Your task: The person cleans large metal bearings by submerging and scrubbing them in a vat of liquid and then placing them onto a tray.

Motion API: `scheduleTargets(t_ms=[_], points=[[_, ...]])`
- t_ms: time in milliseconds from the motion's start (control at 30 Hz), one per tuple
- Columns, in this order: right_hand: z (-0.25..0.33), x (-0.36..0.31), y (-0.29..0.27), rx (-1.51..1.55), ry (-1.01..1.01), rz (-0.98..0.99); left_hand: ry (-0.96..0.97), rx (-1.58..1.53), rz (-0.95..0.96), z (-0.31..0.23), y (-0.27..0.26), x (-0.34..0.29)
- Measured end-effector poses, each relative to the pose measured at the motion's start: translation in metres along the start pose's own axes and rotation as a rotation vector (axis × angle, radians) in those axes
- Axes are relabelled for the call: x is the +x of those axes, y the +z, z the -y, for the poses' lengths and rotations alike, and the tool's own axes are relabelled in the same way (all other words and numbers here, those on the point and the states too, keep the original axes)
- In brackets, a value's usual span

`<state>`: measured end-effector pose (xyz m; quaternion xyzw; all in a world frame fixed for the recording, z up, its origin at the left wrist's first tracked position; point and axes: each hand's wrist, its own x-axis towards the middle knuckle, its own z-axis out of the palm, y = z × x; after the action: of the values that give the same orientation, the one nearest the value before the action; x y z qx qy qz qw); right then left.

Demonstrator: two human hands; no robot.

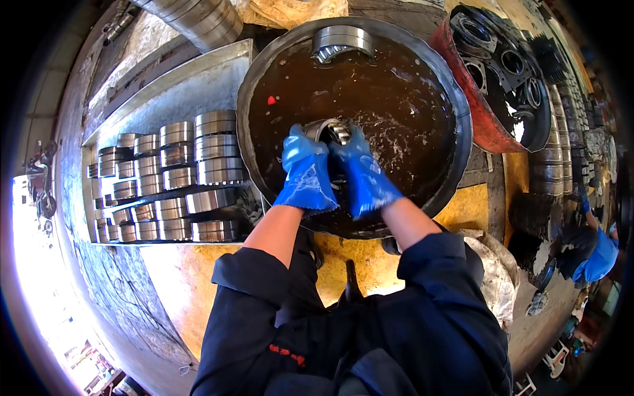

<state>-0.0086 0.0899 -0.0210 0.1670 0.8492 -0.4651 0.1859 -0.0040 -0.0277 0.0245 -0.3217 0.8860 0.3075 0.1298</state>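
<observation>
The head-worn fisheye looks steeply down, fairly near, over the round basin (463, 125).

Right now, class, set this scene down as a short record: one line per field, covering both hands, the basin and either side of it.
Left hand: blue-gloved, holding a metal bearing by its left side
Right hand: blue-gloved, on its right side
Basin: round, with dark brown liquid; second bearing near far rim
Left side: metal tray, rows of shiny rings
Right side: red container, dark metal parts

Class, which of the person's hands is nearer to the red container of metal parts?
Right. The right hand is over the basin, left of the red container; the left hand is farther left.
</observation>
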Motion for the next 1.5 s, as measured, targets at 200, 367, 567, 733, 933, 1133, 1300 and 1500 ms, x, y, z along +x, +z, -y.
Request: scheduleTargets(t_ms=[200,367,567,733,933,1133,1300,1500], points=[[-0.013,-0.02,0.003,-0.12,-0.005,0.01,0.046,0.038,-0.029,0.009,0.003,-0.001],[0.066,-0.023,-0.061,0.028,-0.305,0.45,0.105,0.049,-0.012,0.003,-0.009,-0.003],[-0.026,0.024,0.003,-0.006,-0.039,0.031,0.129,0.109,-0.018,-0.002,0.009,-0.004],[-0.056,-0.012,0.006,-0.062,-0.16,-0.198,0.153,0.172,-0.033,-0.005,0.007,-0.007],[0.012,0.011,-0.048,0.475,-0.141,0.544,0.132,0.093,-0.01,-0.001,0.007,-0.006],[-0.033,0.024,0.004,-0.099,0.043,0.159,0.06,0.13,-0.007,-0.006,0.01,-0.005],[-0.047,-0.006,0.01,-0.045,-0.058,-0.055,0.126,0.181,-0.04,0.003,0.004,-0.006],[0.016,0.014,-0.053,0.534,-0.044,0.615,0.197,0.142,-0.041,-0.007,0.008,-0.007]])
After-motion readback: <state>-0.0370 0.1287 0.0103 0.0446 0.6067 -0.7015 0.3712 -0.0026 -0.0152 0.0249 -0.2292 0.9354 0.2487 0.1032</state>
